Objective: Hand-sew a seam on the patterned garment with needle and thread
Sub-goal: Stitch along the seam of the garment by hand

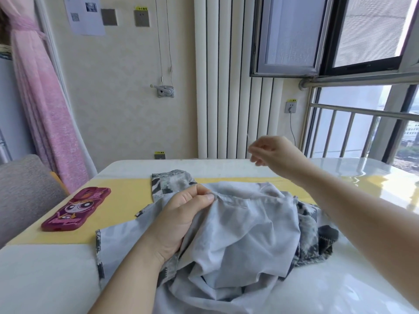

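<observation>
My left hand [181, 214] pinched the garment [244, 232] mid-table [127, 196] at its seam [233, 201], my right hand [272, 152] raised far right, fingers curled, needle unseen; I feared overpulling would pucker it.

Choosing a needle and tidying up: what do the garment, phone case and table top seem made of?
Garment: thin woven cloth, matte; it creases softly, print showing through. Phone case: probably silicone or soft plastic, slight sheen, rounded moulded edges. Table top: hard, glossy, perhaps glass or stone; it mirrors the window.
</observation>
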A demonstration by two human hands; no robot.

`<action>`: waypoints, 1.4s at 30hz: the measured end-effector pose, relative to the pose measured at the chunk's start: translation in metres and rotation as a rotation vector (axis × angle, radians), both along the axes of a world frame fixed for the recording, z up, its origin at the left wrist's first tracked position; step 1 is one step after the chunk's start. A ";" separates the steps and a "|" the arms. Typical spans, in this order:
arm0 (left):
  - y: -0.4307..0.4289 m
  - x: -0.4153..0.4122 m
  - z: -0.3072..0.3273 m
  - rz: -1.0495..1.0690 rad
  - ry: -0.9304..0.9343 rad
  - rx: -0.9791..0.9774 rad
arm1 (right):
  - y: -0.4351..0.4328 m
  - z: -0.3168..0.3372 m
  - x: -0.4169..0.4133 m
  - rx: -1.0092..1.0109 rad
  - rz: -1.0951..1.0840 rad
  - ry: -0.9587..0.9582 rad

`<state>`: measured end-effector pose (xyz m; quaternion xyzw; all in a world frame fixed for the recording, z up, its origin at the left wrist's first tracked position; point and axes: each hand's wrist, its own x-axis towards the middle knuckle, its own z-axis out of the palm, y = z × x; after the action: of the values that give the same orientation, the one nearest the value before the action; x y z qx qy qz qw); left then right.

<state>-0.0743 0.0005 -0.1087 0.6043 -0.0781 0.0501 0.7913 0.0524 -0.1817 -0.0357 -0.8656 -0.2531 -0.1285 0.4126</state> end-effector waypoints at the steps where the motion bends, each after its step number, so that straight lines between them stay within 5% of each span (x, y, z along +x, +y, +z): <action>1: 0.000 0.000 0.001 0.044 -0.014 0.029 | 0.009 0.001 -0.018 0.057 0.074 0.033; 4: 0.000 -0.001 0.004 0.122 -0.057 0.096 | 0.032 -0.011 -0.068 0.061 0.185 -0.015; 10: -0.001 -0.005 0.009 0.147 -0.119 0.069 | 0.049 -0.042 -0.097 0.000 0.096 -0.466; 21: 0.004 -0.006 0.009 0.151 -0.205 0.530 | 0.019 -0.049 -0.064 0.003 0.145 -0.526; 26: -0.003 -0.008 0.008 0.172 -0.218 0.581 | 0.005 -0.058 -0.062 -0.123 0.183 -0.429; 32: -0.004 -0.007 0.007 0.198 -0.227 0.620 | -0.007 -0.030 -0.062 -0.136 0.364 -0.018; 42: 0.000 -0.008 0.009 0.177 -0.179 0.591 | -0.002 -0.014 -0.049 -0.463 0.279 -0.069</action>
<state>-0.0820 0.0005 -0.0993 0.8055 -0.1057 0.1466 0.5643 0.0031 -0.1839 -0.0492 -0.8887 -0.4065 -0.0386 0.2084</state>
